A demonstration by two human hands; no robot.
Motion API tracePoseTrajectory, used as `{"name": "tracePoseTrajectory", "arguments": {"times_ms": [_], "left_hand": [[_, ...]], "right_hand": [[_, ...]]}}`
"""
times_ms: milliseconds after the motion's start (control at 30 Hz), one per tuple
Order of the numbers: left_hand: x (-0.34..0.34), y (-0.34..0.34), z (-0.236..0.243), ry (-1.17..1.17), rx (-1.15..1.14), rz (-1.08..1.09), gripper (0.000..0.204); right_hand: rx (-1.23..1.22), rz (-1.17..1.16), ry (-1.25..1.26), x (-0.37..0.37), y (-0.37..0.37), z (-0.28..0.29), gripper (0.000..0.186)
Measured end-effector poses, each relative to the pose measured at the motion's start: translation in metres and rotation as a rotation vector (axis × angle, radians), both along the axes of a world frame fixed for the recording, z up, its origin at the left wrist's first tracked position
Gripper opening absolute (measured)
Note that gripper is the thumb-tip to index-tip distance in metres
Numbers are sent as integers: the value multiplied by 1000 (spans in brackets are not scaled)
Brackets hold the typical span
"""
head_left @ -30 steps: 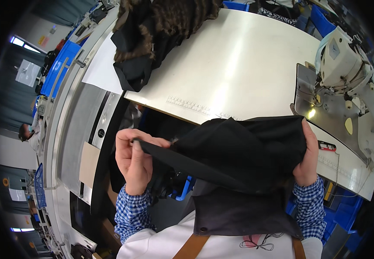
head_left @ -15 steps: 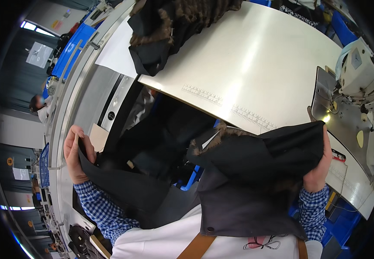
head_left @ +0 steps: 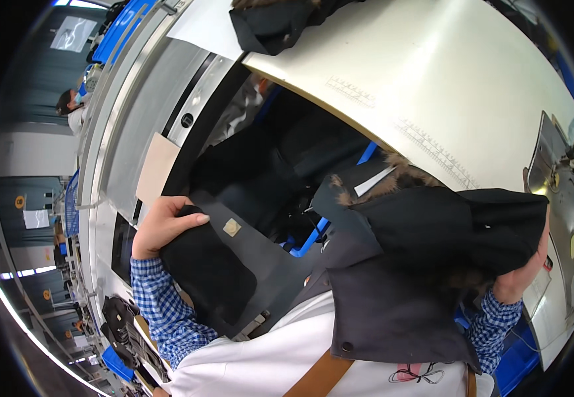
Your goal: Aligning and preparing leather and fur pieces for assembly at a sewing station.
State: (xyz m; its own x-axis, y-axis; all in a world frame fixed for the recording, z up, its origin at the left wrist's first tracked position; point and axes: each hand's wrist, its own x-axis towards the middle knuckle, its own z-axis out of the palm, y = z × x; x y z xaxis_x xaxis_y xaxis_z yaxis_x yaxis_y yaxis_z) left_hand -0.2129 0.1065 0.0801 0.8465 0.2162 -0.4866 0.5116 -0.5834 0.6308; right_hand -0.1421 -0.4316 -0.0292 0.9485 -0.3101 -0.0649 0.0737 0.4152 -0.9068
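Observation:
My left hand [head_left: 170, 228] is closed, thumb against fingers, on a black fabric piece [head_left: 211, 268] that hangs down with a rounded lower end. On the right, my right hand [head_left: 525, 270] grips the edge of a black garment piece [head_left: 426, 228] with brown fur trim [head_left: 409, 175]; some of its fingers are hidden by the cloth. A dark grey flap [head_left: 399, 314] with a round snap hangs from this piece over my white apron. A narrow white strip [head_left: 374, 181] shows beside the fur. I cannot tell whether the two black parts are joined.
A white table [head_left: 419, 73] with printed ruler marks lies ahead, with a black fur-trimmed bundle [head_left: 270, 30] at its far left. A sewing machine [head_left: 565, 172] stands at right. Dark cloth [head_left: 247, 165] fills the gap below the table edge, near a beige card [head_left: 158, 169].
My left hand has turned and drawn inward, and its black fabric now hangs short instead of stretching to the right. The view has shifted; my right hand still holds the fur-trimmed piece.

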Motion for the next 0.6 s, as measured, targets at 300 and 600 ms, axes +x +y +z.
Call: {"name": "tracePoseTrajectory", "arguments": {"times_ms": [300,600], "left_hand": [[83,44,-160,232,581,-374,68],[85,76,-250,-126,649,-271,60]], "right_hand": [[96,95,-75,-2,-9,-10,49],[-464,80,-140,-7,-8,-6,62]]}}
